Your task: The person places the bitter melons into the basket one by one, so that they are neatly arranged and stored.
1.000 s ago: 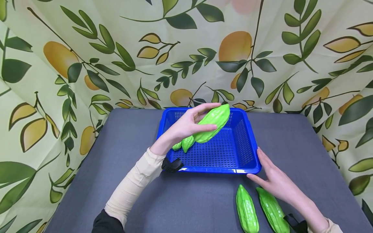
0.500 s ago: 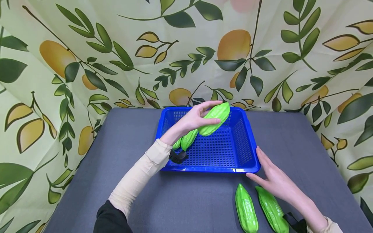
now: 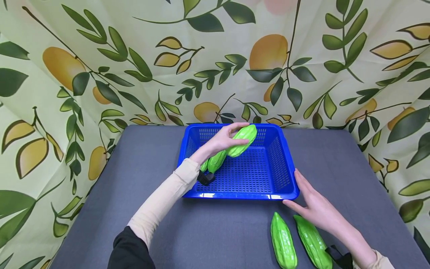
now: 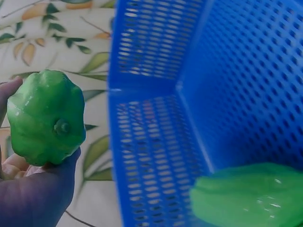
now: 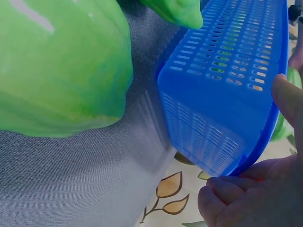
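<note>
Green gourd [image 3: 242, 142] lower than before — left hand [image 3: 221, 141] grasping it, right hand [image 3: 315, 206] pinching corner of blue basket [image 3: 242, 196].

The basket [image 3: 235, 195] is set on the surface [image 3: 151, 144], before the cloth [image 3: 215, 52]. Two gourds [image 3: 217, 161] are contained at its left side; a third gourd [image 3: 242, 141] is held over it by the left hand [image 3: 224, 140]. Its near right corner is touched by the right hand [image 3: 315, 205]. Two further gourds [image 3: 283, 241] are laid side by side in front.
</note>
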Demonstrator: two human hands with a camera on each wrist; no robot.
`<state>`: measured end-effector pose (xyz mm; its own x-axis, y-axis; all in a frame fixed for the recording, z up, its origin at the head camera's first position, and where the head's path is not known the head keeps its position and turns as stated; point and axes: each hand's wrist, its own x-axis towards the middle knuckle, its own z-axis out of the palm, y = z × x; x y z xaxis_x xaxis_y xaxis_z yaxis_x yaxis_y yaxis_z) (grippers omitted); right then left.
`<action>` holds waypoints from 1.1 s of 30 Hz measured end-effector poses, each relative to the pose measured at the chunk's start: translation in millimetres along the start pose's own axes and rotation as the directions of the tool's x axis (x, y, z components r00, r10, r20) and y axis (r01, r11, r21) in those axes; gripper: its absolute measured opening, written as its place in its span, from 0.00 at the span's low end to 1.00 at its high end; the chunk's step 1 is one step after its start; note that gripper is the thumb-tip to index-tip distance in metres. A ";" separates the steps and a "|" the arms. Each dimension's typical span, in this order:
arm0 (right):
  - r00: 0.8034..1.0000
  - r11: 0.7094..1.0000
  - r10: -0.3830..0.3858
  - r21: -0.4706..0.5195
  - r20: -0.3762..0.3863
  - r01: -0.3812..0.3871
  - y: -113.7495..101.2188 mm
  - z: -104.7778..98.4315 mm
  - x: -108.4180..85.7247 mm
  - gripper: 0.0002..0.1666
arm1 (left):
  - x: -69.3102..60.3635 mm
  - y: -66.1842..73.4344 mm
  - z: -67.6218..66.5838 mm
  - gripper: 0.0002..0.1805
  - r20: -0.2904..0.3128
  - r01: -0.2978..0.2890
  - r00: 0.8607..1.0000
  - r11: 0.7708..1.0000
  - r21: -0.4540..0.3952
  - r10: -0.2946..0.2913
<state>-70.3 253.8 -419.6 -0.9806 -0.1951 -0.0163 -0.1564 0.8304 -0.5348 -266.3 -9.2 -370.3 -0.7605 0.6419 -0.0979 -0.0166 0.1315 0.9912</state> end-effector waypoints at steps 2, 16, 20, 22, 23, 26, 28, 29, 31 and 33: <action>1.000 1.000 -0.003 -0.001 -0.006 0.003 0.1 0.5 -0.3 0.56 | 2.7 -5.8 -0.9 0.34 -0.002 0.012 1.000 1.000 0.016 -0.012; 1.000 1.000 0.006 -0.002 0.001 -0.006 -0.7 0.7 -0.5 0.56 | 11.0 -32.1 -1.7 0.36 -0.009 0.043 0.999 0.996 0.080 -0.042; 1.000 1.000 0.013 0.005 0.010 -0.013 -0.5 0.2 -0.2 0.57 | 11.3 -42.5 2.3 0.36 0.011 0.062 0.998 0.989 0.132 -0.064; 1.000 1.000 0.015 0.007 0.011 -0.015 -0.3 0.1 -0.2 0.57 | 10.9 -45.6 4.0 0.35 0.013 0.061 0.998 0.988 0.144 -0.063; 1.000 1.000 0.015 0.007 0.011 -0.015 -0.2 0.0 -0.2 0.57 | 10.9 -46.8 4.6 0.35 0.010 0.059 0.998 0.986 0.153 -0.061; 1.000 1.000 0.013 0.004 0.008 -0.013 0.1 0.1 -0.2 0.57 | 11.7 -48.3 6.1 0.35 0.007 0.058 0.998 0.984 0.170 -0.060; 1.000 1.000 0.012 0.003 0.006 -0.012 0.1 0.1 -0.2 0.56 | 12.6 -49.4 6.5 0.35 0.005 0.066 0.998 0.978 0.200 -0.068; 1.000 1.000 0.011 0.003 0.005 -0.011 0.0 0.0 -0.2 0.56 | 13.0 -50.1 6.8 0.35 0.005 0.072 0.997 0.973 0.219 -0.075; 1.000 1.000 0.010 0.002 0.004 -0.010 -0.1 -0.1 -0.2 0.56 | 13.4 -52.2 7.5 0.35 0.008 0.084 0.996 0.965 0.248 -0.088; 1.000 1.000 0.013 0.000 0.007 -0.013 -0.5 -0.3 -0.1 0.57 | 13.7 -54.8 8.1 0.35 0.015 0.092 0.995 0.960 0.266 -0.099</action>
<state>-70.1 253.5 -419.1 -0.9818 -0.1879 -0.0294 -0.1433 0.8327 -0.5349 -270.5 -1.4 -426.7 -0.7452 0.6371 -0.1970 0.0872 0.3860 0.9184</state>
